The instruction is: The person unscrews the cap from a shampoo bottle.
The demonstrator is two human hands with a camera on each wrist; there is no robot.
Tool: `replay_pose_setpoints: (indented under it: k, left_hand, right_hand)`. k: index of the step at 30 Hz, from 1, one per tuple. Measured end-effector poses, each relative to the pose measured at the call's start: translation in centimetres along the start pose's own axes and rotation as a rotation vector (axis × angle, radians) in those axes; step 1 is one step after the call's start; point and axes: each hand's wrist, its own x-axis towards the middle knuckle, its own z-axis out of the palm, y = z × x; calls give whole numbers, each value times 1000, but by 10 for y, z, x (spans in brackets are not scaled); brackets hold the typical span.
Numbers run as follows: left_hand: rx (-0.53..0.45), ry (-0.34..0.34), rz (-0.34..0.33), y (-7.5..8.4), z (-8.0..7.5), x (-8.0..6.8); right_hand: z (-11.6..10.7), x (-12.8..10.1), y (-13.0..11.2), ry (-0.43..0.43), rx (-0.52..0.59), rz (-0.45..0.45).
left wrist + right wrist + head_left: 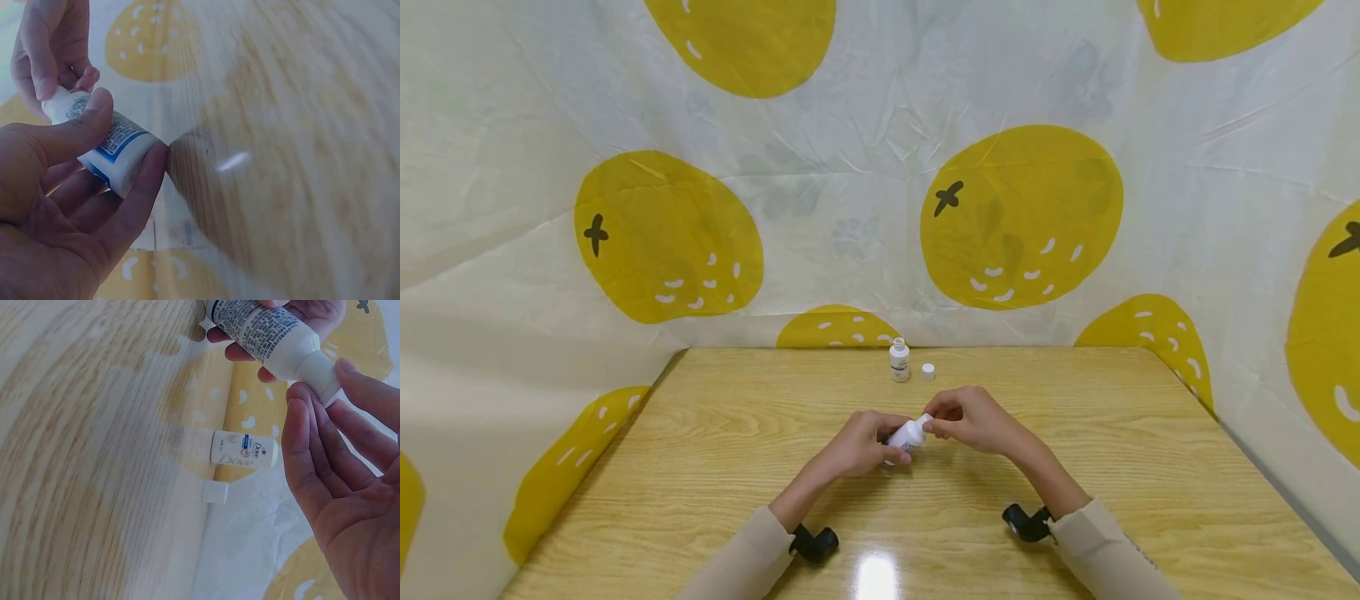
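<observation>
Above bench (715, 433) centre: left hand (857, 446) grips white bottle (908, 435) body, right hand (973, 418) pinches its cap, still on. Second bottle (899, 360) at back already uncapped, loose cap (928, 372) beside it.

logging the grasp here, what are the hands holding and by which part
One small white bottle. The left hand grips its labelled body, thumb on top; the right hand pinches the cap end with its fingertips.

Held bottle's (908, 435) cap hidden under right hand (972, 419) fingertips
</observation>
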Motion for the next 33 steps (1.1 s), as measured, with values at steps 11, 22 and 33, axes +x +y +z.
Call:
replay_pose_setpoints:
  k: [11,22,33]
  left_hand:
    - [23,7,-1,-1,0,1]
    - [-4,2,-6,-1,1,1]
    - [-12,-2,-11,-1,1,1]
  right_hand:
    - [-1,1,0,4,-35,-6]
    - [0,0,-1,-4,-1,16]
    - [-2,0,-1,-12,-14,-20]
